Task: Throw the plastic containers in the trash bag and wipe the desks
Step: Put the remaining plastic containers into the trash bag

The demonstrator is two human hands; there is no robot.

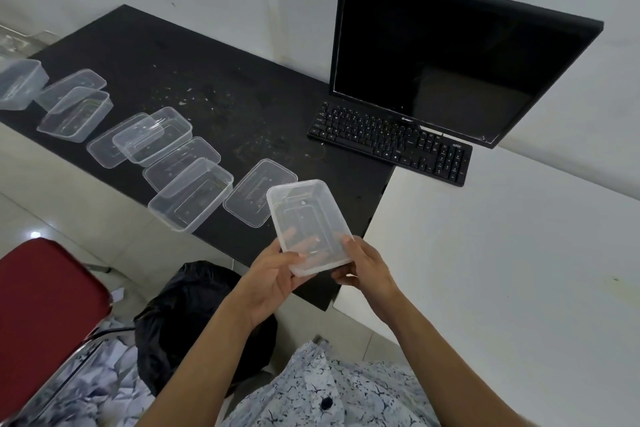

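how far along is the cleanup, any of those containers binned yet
Early on. Done: nothing I can confirm; the inside of the black trash bag on the floor is hidden. In hand: the left hand and right hand hold one clear container above the edge of the black desk. Left: the row of containers and lids on that desk, its scattered crumbs, and wiping the white desk.

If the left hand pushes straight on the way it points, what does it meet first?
Beyond the container it holds, the left hand would cross bare black desk and probably meet the keyboard first; its height above the desk is unclear.
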